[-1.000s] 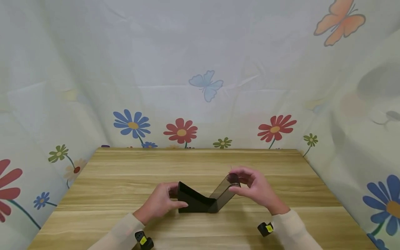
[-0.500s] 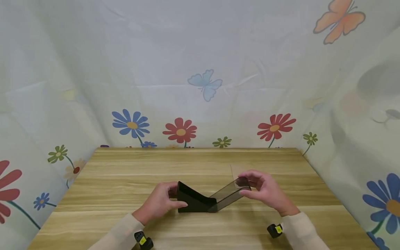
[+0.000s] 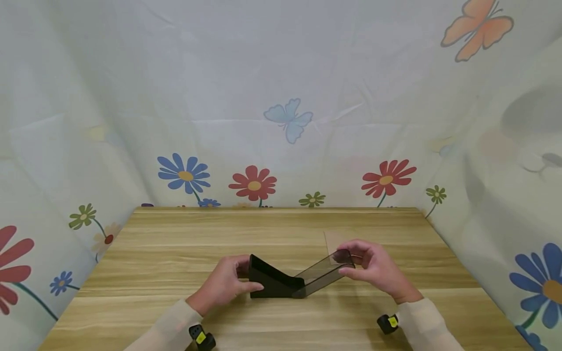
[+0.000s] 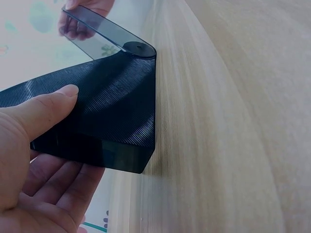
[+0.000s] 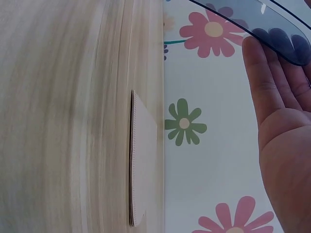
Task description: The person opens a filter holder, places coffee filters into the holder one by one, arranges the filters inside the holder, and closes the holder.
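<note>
Both ends suit gripping: at lower centre, left hand (image 3: 225, 282) pinches the likely light, stiff box (image 3: 274, 288), right hand (image 3: 375, 272) its lid (image 3: 324, 281).

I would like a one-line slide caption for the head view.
Left hand grips a black case, right hand holds its open transparent cover, at a wooden table.

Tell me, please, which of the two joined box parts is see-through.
The tinted lid, held by the right hand; the base, held by the left hand, is opaque black.
</note>
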The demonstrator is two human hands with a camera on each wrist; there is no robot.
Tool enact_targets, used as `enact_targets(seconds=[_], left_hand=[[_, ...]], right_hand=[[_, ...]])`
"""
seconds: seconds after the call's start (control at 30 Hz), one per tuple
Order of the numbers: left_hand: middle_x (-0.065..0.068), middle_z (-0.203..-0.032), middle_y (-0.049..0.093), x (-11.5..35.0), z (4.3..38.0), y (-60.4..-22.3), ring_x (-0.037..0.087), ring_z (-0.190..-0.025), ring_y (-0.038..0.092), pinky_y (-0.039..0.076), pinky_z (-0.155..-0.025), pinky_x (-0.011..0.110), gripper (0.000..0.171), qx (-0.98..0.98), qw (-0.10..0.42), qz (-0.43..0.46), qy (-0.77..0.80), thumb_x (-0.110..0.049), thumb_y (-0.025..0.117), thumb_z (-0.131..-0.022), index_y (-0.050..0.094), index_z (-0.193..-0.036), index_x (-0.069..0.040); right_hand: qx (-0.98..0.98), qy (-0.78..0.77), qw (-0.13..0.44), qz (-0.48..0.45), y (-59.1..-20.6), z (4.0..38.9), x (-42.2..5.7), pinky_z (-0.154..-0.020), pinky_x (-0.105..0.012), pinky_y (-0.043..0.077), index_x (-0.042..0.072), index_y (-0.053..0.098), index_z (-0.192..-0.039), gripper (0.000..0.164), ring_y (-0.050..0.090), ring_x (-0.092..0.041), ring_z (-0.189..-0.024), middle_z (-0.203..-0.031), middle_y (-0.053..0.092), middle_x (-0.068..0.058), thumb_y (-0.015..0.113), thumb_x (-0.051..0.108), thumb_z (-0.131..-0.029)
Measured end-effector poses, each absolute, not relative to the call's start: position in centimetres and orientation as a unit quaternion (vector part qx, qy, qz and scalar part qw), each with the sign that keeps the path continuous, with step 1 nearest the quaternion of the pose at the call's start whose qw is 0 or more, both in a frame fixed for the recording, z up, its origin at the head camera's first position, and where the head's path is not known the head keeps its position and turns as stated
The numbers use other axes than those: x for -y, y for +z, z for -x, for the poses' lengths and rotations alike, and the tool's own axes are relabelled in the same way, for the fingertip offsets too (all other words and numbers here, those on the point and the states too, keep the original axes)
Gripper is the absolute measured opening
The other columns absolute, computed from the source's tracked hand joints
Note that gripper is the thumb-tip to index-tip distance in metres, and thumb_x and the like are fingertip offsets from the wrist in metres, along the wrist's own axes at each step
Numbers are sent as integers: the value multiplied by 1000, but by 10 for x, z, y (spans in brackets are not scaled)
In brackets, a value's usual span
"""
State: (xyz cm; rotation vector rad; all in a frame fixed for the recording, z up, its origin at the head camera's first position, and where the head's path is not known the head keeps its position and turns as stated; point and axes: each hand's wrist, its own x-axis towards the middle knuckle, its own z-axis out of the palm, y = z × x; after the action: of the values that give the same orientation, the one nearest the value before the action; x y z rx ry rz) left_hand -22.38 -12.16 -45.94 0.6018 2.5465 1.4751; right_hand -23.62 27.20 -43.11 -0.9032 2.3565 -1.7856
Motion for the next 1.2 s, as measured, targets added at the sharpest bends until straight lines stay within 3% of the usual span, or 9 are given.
enact_targets(seconds=[0.53, 0.7, 0.77, 0.9, 1.07, 1.2], left_hand=[[-10, -102, 76, 122, 224, -459, 12, -94, 71, 59, -89, 41, 31, -844, 68, -200, 492, -35, 87, -81, 72, -109, -28], [-10, -102, 75, 122, 224, -459, 11, -94, 71, 59, -90, 41, 31, -845, 67, -202, 491, -36, 87, -81, 72, -108, -29], [-11, -102, 75, 122, 224, -459, 11, -94, 71, 59, -90, 42, 31, -845, 66, -202, 490, -36, 87, -81, 72, -108, -29], [-11, -102, 75, 122, 224, -459, 11, -94, 71, 59, -90, 42, 32, -845, 67, -201, 491, -36, 87, -81, 72, -108, -29], [-11, -102, 75, 122, 223, -459, 11, -94, 71, 59, -89, 42, 31, -845, 66, -202, 491, -36, 87, -81, 72, -108, -29], [-11, -102, 75, 122, 224, -460, 11, -94, 71, 59, -89, 40, 31, -844, 66, -203, 493, -36, 87, -82, 72, -109, -29]], right_hand=[[-764, -565, 23, 310, -425, 238, -273, -96, -25, 56, -2, 63, -126, 43, 71, -20, -110, -121, 67, -30, 79, -3, -86], [-757, -575, 23, 310, -420, 240, -278, -96, -26, 56, -9, 57, -132, 41, 69, -21, -114, -126, 70, -14, 68, -5, -93], [-758, -581, 23, 295, -417, 241, -280, -95, -25, 56, -8, 57, -133, 35, 69, -19, -115, -126, 72, -4, 61, 0, -100], [-783, -565, -3, 261, -413, 250, -282, -94, -27, 57, -3, 62, -130, 29, 70, -13, -110, -121, 73, -3, 52, 12, -108], [-837, -506, -22, 208, -413, 265, -282, -89, -26, 58, 8, 68, -126, 30, 71, -10, -101, -119, 73, -6, 58, 29, -106], [-874, -453, -28, 177, -417, 277, -281, -84, -23, 57, 12, 70, -124, 34, 71, -16, -98, -118, 74, -7, 65, 37, -101]])
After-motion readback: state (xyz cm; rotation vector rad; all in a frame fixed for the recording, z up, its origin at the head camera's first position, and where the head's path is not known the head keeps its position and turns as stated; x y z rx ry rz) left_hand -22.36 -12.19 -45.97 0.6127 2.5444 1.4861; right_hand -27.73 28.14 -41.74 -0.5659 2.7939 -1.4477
